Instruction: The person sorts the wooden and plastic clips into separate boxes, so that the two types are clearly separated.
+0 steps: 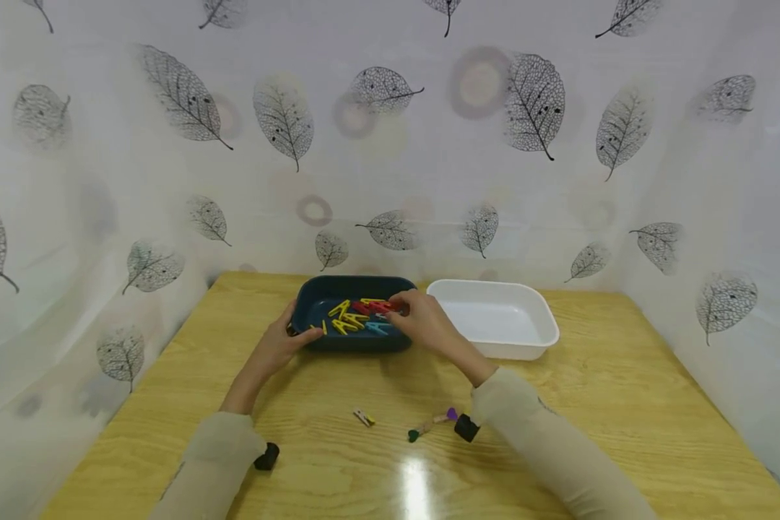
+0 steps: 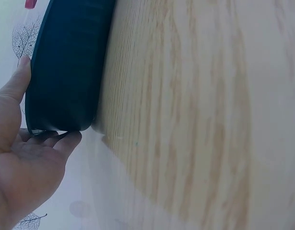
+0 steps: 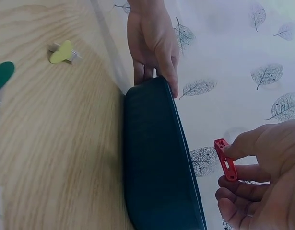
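"Where's the red peg [image 3: 225, 158]?"

"Pinched in the right hand [image 1: 424, 318], above the right end of the dark tray [image 1: 357, 345]; its long axis seems to follow the tray's long rim, though perspective leaves doubt."

"And the left hand [image 1: 279, 343]?"

"Farther off, gripping the opposite end (thumb at the near corner)."

"Containers?"

"Dark tray: yellow pegs [image 1: 345, 326], more red and blue. White tray [image 1: 494, 318]: just beside, rightward."
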Tool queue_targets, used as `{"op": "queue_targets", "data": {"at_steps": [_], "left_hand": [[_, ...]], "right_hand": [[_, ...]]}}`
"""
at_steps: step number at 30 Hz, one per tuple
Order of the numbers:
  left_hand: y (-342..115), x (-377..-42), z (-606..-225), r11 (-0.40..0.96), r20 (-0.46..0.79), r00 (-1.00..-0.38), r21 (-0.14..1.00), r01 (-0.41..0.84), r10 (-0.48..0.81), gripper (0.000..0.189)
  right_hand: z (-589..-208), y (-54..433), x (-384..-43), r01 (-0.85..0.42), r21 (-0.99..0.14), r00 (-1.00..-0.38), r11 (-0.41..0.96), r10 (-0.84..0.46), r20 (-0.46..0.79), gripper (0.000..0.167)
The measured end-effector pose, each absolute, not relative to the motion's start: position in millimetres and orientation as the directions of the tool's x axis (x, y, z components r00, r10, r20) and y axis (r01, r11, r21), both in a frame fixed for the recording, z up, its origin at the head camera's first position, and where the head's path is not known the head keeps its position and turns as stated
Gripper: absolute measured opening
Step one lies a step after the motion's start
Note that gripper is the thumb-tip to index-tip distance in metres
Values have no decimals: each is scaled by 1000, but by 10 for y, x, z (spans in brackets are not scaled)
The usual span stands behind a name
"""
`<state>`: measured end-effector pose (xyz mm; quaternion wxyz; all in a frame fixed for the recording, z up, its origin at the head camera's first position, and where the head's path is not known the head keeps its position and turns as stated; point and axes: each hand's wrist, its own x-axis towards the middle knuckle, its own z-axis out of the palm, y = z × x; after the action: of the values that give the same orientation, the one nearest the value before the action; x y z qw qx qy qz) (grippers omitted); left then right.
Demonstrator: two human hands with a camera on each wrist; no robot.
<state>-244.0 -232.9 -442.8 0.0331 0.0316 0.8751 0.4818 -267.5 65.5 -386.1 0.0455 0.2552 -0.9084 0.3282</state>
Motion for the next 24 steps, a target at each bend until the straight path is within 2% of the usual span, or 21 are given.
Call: {"op": "queue_targets", "data": {"at_steps": [14, 24], "left_hand": [[-2341, -2422, -4434, 516, -30, -996, 856, 18, 85, 99], [-2326, -2434, -4415, 530, -28, -997, 848, 18, 78, 96]], "right_hand": [[-3891, 378, -2995, -490, -570, -864, 660, -454, 217, 26], [-3884, 183, -3042, -447, -595, -883, 668, -435, 175, 29]]}}
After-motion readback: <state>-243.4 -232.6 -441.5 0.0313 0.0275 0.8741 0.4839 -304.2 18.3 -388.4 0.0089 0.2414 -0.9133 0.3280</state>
